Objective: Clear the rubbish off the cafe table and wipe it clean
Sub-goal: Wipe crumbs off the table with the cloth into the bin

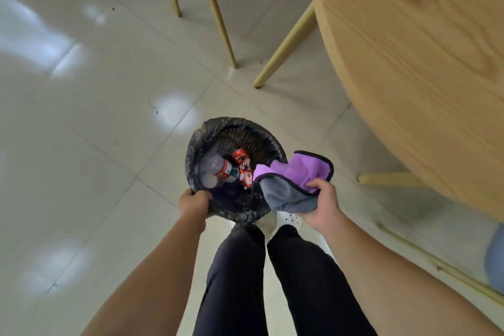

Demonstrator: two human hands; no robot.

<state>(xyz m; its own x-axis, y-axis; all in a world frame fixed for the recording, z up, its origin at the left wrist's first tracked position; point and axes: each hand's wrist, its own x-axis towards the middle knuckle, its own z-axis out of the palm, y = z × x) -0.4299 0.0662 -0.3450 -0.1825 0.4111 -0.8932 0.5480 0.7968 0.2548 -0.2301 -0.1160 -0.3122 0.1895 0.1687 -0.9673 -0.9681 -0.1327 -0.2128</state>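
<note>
Purple cloth (pixel 294 180) gripped by right hand (pixel 320 203); left hand (pixel 193 202) grips bin (pixel 234 131) rim.

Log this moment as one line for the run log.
left hand: grips bin rim | right hand: holds cloth | bin: bottle, cans inside | table: wiping not visible

One view only, taken from the person's head and directed steeply downward at the floor (pixel 81 117), wide-angle with marked bending of straight lines toward the edges. Both forearms enter from the bottom of the frame; the left hand (pixel 194 203) and right hand (pixel 323 206) sit just below centre, close to the lens. The bin (pixel 234 128) occupies the centre. The table (pixel 422 63) fills the upper right, cut off by the frame edge. No second view exists to overlap.
</note>
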